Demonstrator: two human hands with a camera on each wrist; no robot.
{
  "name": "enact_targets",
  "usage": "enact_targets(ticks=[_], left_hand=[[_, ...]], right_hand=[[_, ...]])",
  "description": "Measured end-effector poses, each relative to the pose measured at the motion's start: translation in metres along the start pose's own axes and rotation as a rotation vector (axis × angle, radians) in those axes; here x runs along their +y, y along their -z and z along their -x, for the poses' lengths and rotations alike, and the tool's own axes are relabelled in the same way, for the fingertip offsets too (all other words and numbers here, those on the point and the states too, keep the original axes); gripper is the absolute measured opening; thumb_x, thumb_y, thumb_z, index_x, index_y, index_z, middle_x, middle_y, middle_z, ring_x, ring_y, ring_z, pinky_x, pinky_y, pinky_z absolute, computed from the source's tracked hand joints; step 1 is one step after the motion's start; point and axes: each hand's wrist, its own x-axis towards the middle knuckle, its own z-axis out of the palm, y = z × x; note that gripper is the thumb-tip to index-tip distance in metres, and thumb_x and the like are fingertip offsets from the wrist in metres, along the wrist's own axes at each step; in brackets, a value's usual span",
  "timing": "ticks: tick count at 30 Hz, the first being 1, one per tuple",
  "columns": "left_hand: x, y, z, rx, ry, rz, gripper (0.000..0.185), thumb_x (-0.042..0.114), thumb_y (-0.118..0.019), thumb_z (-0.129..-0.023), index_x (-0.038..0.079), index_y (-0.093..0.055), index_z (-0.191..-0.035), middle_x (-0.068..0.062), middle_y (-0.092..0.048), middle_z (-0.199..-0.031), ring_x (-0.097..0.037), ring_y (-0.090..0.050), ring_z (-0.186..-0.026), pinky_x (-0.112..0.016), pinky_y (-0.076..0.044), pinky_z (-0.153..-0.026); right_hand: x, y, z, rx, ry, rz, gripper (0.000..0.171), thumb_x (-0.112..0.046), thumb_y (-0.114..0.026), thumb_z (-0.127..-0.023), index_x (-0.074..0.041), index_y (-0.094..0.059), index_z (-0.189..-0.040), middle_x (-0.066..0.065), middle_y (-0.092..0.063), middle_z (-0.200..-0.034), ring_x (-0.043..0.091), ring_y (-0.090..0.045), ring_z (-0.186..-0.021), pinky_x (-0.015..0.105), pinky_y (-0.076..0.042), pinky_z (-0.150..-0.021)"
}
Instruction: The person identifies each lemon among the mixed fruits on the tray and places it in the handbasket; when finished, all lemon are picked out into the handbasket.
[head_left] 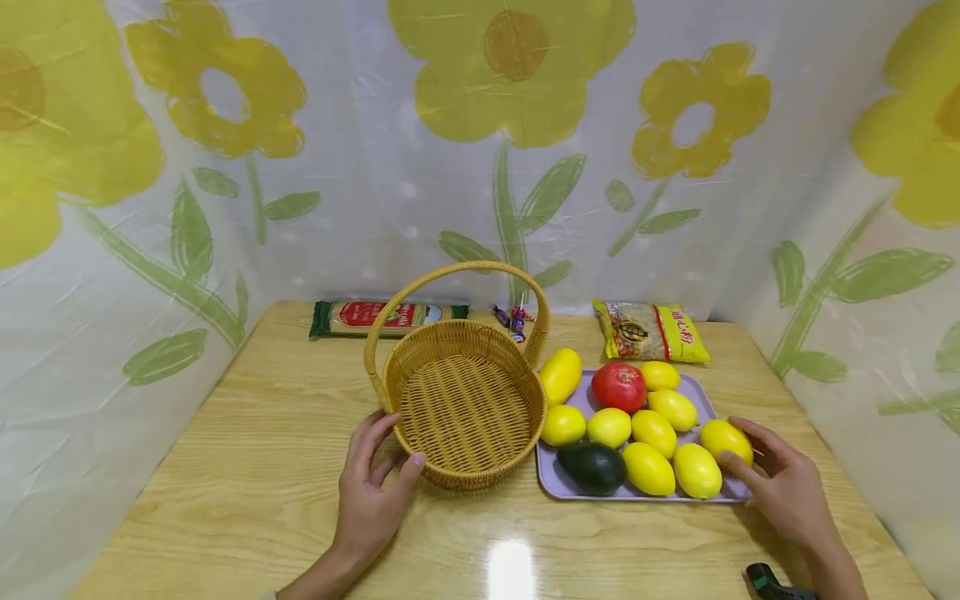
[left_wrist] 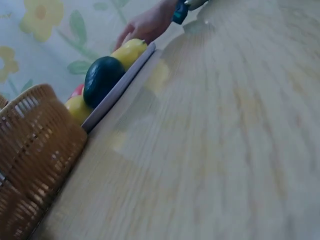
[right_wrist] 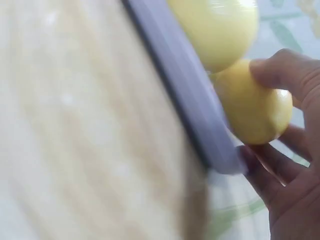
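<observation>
While my right grip (head_left: 789, 487) pinches the rightmost lemon (head_left: 724, 442), the basket (head_left: 465, 412) lies leftward of it, against my relaxed left grip (head_left: 370, 492).

The round woven basket (head_left: 465, 408) is golden brown, the flat tray (head_left: 547, 477) pale purple, the oval lemons (head_left: 650, 468) yellow; the white sheet (head_left: 345, 208) has yellow flowers (head_left: 457, 92).
</observation>
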Motion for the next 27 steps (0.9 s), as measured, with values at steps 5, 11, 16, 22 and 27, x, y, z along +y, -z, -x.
enact_targets(ticks=[5, 11, 16, 22, 27], left_hand=[[-0.001, -0.013, -0.001, -0.020, -0.002, -0.057, 0.068, 0.003, -0.070, -0.104, 0.011, -0.039, -0.164, -0.023, -0.023, -0.175, -0.046, -0.030, -0.161, -0.018, -0.041, -0.123], [0.003, -0.019, 0.001, 0.042, 0.029, -0.073, 0.070, -0.002, -0.066, -0.105, 0.015, -0.035, -0.165, -0.023, -0.036, -0.168, -0.043, -0.036, -0.159, -0.015, -0.029, -0.128], [0.003, -0.020, 0.001, 0.053, 0.025, -0.037, 0.069, -0.003, -0.064, -0.106, 0.016, -0.035, -0.165, -0.023, -0.042, -0.162, -0.045, -0.041, -0.156, -0.017, -0.030, -0.129], [0.002, -0.022, 0.000, 0.052, 0.023, -0.023, 0.069, -0.002, -0.065, -0.105, 0.014, -0.035, -0.165, -0.026, -0.041, -0.165, -0.048, -0.040, -0.156, -0.017, -0.031, -0.129], [0.000, -0.026, 0.002, 0.056, 0.032, 0.007, 0.069, -0.003, -0.065, -0.105, 0.013, -0.036, -0.165, -0.026, -0.038, -0.168, -0.048, -0.038, -0.157, -0.016, -0.031, -0.128]], right_hand=[[-0.028, 0.016, -0.007, 0.021, 0.026, -0.245, 0.056, 0.013, -0.069, -0.100, 0.008, -0.054, -0.154, -0.017, -0.069, -0.139, -0.006, -0.067, -0.121, 0.006, -0.054, -0.097], [-0.099, 0.000, -0.044, -0.291, 0.222, -0.283, 0.057, 0.020, -0.070, -0.095, 0.006, -0.059, -0.150, 0.002, -0.068, -0.148, 0.007, -0.068, -0.127, 0.015, -0.058, -0.102], [-0.151, -0.038, -0.078, -0.505, 0.364, -0.256, 0.058, 0.012, -0.077, -0.094, -0.007, -0.066, -0.148, 0.006, -0.068, -0.147, 0.011, -0.067, -0.129, 0.021, -0.058, -0.106], [-0.179, -0.101, -0.096, -0.717, 0.414, -0.270, 0.046, -0.005, -0.079, -0.100, -0.013, -0.069, -0.144, 0.007, -0.072, -0.142, 0.015, -0.070, -0.118, 0.029, -0.063, -0.101], [-0.194, -0.143, -0.096, -0.835, 0.453, -0.120, 0.043, -0.016, -0.079, -0.099, -0.022, -0.071, -0.141, -0.007, -0.074, -0.138, 0.012, -0.067, -0.111, 0.030, -0.059, -0.101]])
